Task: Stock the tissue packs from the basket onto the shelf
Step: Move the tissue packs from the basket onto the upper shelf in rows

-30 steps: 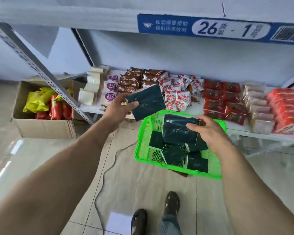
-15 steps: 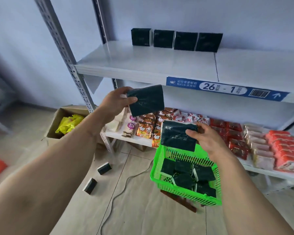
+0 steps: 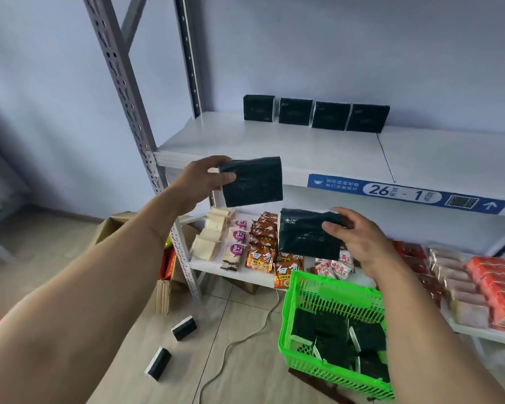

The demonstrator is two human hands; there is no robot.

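Observation:
My left hand [image 3: 200, 182] grips a dark tissue pack [image 3: 252, 182] by its left edge, held in front of the white shelf's [image 3: 274, 147] front lip. Lower and to the right, my right hand [image 3: 359, 237] pinches a second dark tissue pack [image 3: 306, 234] by its right side, above the green basket [image 3: 306, 290]. Several dark packs [image 3: 336, 336] lie inside the basket. A row of several dark packs [image 3: 315, 113] stands upright at the back of the shelf against the wall.
The lower shelf [image 3: 239, 274] carries rows of snack packets [image 3: 263, 246] and red packets [image 3: 496, 287]. Two dark packs [image 3: 184, 328] lie on the floor beside a white cable [image 3: 231, 348]. A cardboard box [image 3: 111, 228] sits left of the grey upright [image 3: 129, 91].
Both hands have lifted their packs out of the basket and up toward the upper shelf. The view has tilted up, so the shelf top and its row of packs now show.

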